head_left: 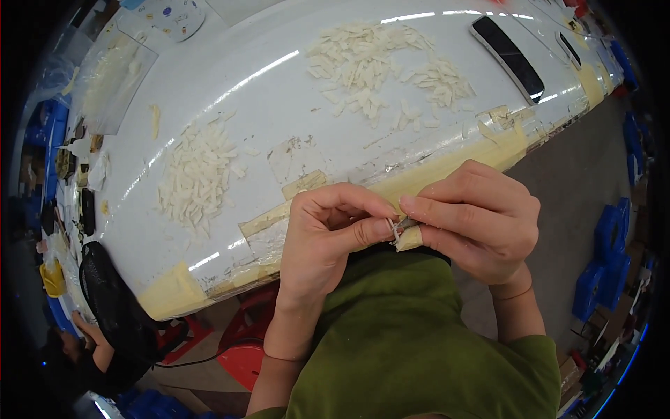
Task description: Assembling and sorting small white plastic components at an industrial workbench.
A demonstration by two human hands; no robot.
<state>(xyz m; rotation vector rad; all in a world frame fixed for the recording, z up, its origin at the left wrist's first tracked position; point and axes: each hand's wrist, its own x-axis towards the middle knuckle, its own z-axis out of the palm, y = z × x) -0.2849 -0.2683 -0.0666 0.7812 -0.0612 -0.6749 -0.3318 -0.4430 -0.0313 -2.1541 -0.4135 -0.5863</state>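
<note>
Both my hands meet in front of my body, just over the table's near edge. My left hand (pixel 328 234) pinches a small pale piece (pixel 398 229) between thumb and forefinger; its kind is too small to make out. From the other side my right hand (pixel 481 216) closes on a small thin tool (pixel 405 223), greyish at its tip and mostly hidden by the fingers. Below the fingertips shows a bit of cream tape (pixel 410 239). Beyond my hands lie loose heaps of small whitish slivers: one pile (pixel 199 174) at left, a larger pile (pixel 359 59) at the back.
Cream tape (pixel 447 171) covers the near edge of the white table (pixel 258 105). A black phone (pixel 508 59) lies at the back right. At the back left are a clear plastic box (pixel 115 84) and a white tub (pixel 171 17). A red stool (pixel 243 359) stands below; another person's arm (pixel 98 342) shows at lower left.
</note>
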